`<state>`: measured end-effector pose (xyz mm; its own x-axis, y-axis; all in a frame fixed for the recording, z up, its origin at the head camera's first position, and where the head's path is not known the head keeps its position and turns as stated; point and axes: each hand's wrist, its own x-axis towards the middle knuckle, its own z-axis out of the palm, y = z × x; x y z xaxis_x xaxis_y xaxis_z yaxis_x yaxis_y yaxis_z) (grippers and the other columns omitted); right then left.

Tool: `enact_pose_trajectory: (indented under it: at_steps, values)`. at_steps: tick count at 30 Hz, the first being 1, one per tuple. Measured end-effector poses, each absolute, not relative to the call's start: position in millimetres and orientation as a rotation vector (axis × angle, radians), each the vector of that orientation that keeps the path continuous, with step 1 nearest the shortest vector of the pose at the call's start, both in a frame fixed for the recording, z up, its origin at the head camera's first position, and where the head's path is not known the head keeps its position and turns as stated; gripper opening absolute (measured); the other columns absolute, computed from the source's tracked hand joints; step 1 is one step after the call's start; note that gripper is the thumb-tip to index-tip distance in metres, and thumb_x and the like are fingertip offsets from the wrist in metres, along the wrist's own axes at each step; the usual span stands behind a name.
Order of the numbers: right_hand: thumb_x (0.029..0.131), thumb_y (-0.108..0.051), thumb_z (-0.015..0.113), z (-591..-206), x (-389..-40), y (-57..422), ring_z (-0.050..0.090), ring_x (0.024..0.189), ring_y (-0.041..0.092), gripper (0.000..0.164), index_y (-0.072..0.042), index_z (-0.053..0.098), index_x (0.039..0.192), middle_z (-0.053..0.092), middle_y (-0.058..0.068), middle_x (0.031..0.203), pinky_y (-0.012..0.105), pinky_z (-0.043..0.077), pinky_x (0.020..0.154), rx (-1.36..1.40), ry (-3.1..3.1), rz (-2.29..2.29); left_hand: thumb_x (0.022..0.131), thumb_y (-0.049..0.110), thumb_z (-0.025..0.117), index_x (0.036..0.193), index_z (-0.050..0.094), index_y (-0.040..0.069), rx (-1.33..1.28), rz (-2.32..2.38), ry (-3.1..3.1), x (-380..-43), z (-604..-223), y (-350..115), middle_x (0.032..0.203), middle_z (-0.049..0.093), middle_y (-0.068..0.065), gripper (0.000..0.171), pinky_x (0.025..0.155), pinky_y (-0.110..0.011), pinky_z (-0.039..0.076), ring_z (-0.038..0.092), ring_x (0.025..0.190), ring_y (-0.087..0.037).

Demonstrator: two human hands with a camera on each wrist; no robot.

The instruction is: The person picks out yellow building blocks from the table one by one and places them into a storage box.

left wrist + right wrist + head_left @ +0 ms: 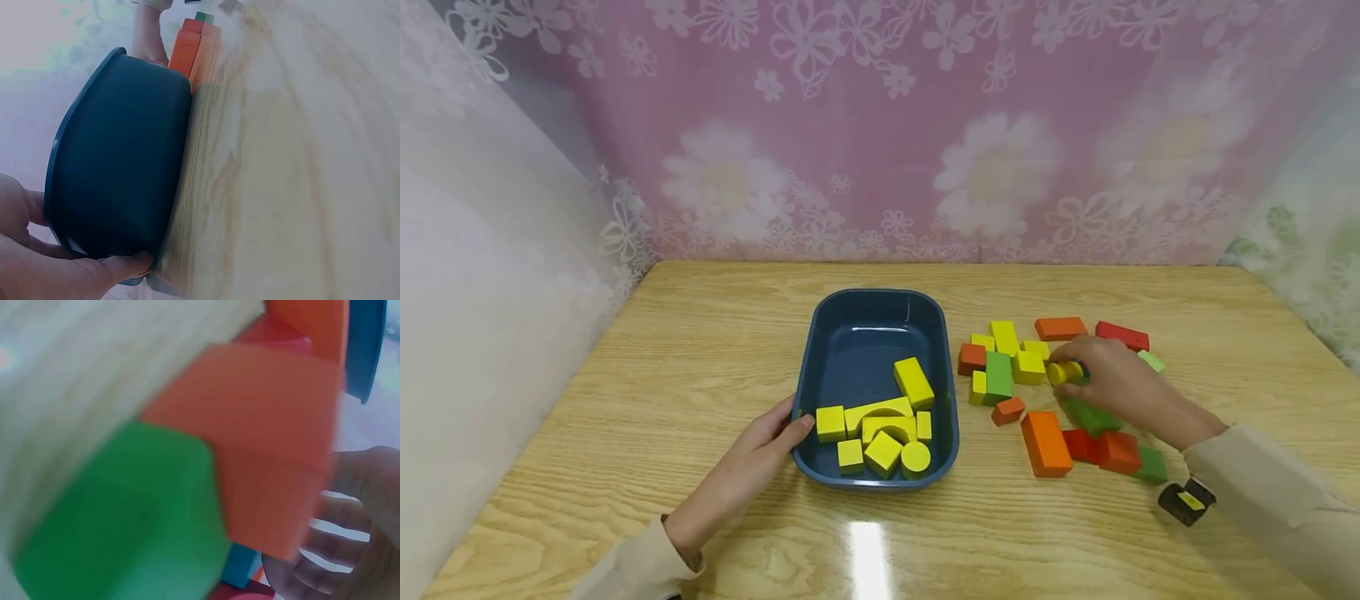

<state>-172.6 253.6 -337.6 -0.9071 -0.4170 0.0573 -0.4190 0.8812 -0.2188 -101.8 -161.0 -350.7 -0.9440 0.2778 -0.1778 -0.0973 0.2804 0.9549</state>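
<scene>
Collecting yellow blocks in a tray, with clock directions read about the tray's centre in the head view. The blue tray (822, 354) stands on the wooden table (715, 350); its yellow blocks (882, 454) lie mostly toward 6 o'clock, with bare floor toward 12. The step in hand appears to be picking up a yellow cylinder (1064, 373), which lies well out at 3 o'clock. There the right hand (1105, 377) is nearly closed, thumb and fingers pinching the cylinder; the right-wrist view does not show this contact. The left hand (771, 442), at 8 o'clock, grips the tray's rim, its thumb over the edge. The next move would call for lifting the cylinder clear of the loose yellow blocks (1028, 367) and carrying it toward 9 o'clock, while the left hand steadies the tray. An orange block (1047, 444) lies between 3 and 4 o'clock.
</scene>
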Motion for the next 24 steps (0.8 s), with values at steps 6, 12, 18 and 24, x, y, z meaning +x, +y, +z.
enact_pose_trajectory:
  at_steps: [6, 12, 18, 24]
  values:
    - [0.076, -0.011, 0.08, -344, -171, 253, 0.064, 0.091, 0.032, 0.036, 0.002, 0.069, 0.108, 0.069, 0.015, 0.103, 0.05, 0.055, 0.079, 0.673, -3.02, 0.358, 0.104, 0.017, 0.041, 0.151, 0.029, 0.006, 0.171, 1.724, 2.216, -102, -352, -161, 0.153, 0.035, -0.011, 0.05, 0.113, -0.047, 0.031, 0.033, 0.14, -0.026]
    - [0.08, -0.012, 0.078, -333, -175, 250, 0.059, 0.074, 0.022, 0.038, 0.004, 0.067, 0.113, 0.069, 0.012, 0.093, 0.039, 0.054, 0.065, 0.603, -3.016, 0.419, 0.104, 0.018, 0.041, 0.151, 0.028, 0.005, 0.194, 1.722, 2.23, -102, -351, -162, 0.154, 0.034, -0.012, 0.051, 0.113, -0.048, 0.03, 0.031, 0.142, -0.027]
    - [0.082, -0.008, 0.075, -318, -184, 225, 0.062, 0.077, 0.024, 0.036, 0.005, 0.065, 0.114, 0.069, 0.015, 0.095, 0.039, 0.055, 0.066, 0.685, -2.87, 0.481, 0.104, 0.019, 0.041, 0.15, 0.029, 0.003, 0.203, 1.72, 2.254, -101, -350, -162, 0.153, 0.034, -0.014, 0.05, 0.113, -0.049, 0.03, 0.031, 0.142, -0.029]
    - [0.083, -0.01, 0.075, -309, -190, 169, 0.06, 0.082, 0.023, 0.037, 0.002, 0.064, 0.117, 0.068, 0.011, 0.099, 0.038, 0.056, 0.071, 0.861, -2.794, 0.539, 0.104, 0.019, 0.042, 0.151, 0.031, 0.007, 0.173, 1.701, 2.271, -101, -352, -160, 0.153, 0.035, -0.011, 0.05, 0.113, -0.048, 0.031, 0.033, 0.141, -0.027]
